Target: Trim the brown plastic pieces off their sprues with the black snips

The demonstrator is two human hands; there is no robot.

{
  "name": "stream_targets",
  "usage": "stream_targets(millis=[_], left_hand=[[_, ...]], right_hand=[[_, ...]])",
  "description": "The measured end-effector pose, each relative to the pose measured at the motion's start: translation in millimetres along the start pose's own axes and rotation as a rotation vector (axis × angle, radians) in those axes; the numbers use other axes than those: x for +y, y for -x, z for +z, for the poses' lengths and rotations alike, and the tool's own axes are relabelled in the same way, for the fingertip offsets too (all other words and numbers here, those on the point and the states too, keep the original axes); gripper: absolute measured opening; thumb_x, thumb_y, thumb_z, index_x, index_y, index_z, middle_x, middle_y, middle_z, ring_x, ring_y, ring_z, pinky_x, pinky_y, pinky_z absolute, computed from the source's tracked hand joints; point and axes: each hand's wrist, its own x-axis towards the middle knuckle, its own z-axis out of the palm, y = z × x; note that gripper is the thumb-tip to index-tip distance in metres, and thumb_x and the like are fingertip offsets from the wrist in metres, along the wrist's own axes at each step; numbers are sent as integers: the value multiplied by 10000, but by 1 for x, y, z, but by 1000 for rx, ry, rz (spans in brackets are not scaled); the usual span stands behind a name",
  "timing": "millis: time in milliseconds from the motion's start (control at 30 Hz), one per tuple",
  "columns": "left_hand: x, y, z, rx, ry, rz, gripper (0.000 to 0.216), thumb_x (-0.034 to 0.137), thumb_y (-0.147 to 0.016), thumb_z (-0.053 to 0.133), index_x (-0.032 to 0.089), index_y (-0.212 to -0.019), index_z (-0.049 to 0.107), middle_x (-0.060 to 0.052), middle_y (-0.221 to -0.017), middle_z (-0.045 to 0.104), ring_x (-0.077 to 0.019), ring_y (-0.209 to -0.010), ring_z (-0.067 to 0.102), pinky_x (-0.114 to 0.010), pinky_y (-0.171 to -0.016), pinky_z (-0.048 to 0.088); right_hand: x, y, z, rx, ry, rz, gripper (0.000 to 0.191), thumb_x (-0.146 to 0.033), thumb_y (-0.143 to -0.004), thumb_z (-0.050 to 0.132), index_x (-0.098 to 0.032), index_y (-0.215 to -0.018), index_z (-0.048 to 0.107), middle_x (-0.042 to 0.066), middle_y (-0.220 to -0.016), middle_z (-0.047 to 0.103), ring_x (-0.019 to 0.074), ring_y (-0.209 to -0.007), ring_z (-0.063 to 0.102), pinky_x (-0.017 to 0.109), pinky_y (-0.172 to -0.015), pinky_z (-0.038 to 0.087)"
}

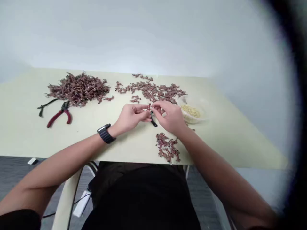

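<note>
My left hand [134, 115], with a watch at its wrist, pinches a small reddish-brown figure-like piece [149, 105] between thumb and fingers. Right against it, the fingertips of my right hand [169, 115] are closed together; what they grip is too small to make out. A black handle-like thing [153, 122] sticks out below the fingertips, its other end hidden by the hands. Beyond the hands lies a loose spread of similar reddish-brown pieces [153, 91]. A smaller group of such pieces [168, 147] lies near the table's front edge, below my right hand.
On the left is a heaped pile of reddish-brown pieces [80, 88]. Red-handled pliers [62, 113] and a black tool [45, 106] lie before it. A clear bowl [200, 117] with small yellowish bits [190, 111] stands right of my hands. A wall rises behind the table [235, 127].
</note>
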Motion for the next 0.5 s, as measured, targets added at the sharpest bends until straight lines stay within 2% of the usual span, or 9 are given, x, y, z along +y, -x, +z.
stream_targets(millis=[67,167,267,367,433,500], left_hand=[[1,0,2,1,9,-21,590,391,-903,815,30,-1357,707,-165,-976,826,-250,-899,825,-341,-872,702],[1,1,4,-3,-13,-6,557,384,-906,810,44,-1339,725,-164,-986,826,-256,-907,825,-356,-875,699],[-3,2,3,-5,-114,87,500,382,-928,782,97,-1336,742,-142,-1036,827,-249,-929,823,-343,-857,692],[-9,3,-1,49,-368,302,419,368,-957,744,169,-1325,761,-98,-1048,832,-204,-884,819,-292,-816,668],[-11,2,-6,87,-554,463,386,345,-959,738,201,-1316,769,-77,-1015,838,-164,-793,800,-259,-778,643],[-12,1,-9,98,-654,559,385,324,-945,750,223,-1316,770,-65,-986,840,-135,-724,772,-238,-756,622]], right_hand=[[1,0,-2,-30,50,-61,109,-195,-1018,566,-209,-1020,674,59,-887,701,201,-804,636,343,-775,507],[-1,1,-2,-46,57,-51,120,-205,-1018,551,-211,-984,665,60,-853,684,207,-802,628,355,-777,497],[-8,2,1,-20,-65,129,99,-250,-1002,585,-217,-945,660,42,-808,661,187,-735,606,339,-703,485],[-15,-1,2,-28,-436,461,119,-313,-970,648,-217,-900,648,15,-749,609,146,-594,539,304,-551,431],[-15,-5,0,-96,-786,666,166,-317,-933,684,-213,-829,608,-9,-698,529,121,-540,459,282,-487,367],[-13,-9,-2,-206,-1084,796,222,-304,-899,706,-209,-765,557,-23,-688,452,106,-549,398,266,-473,321]])
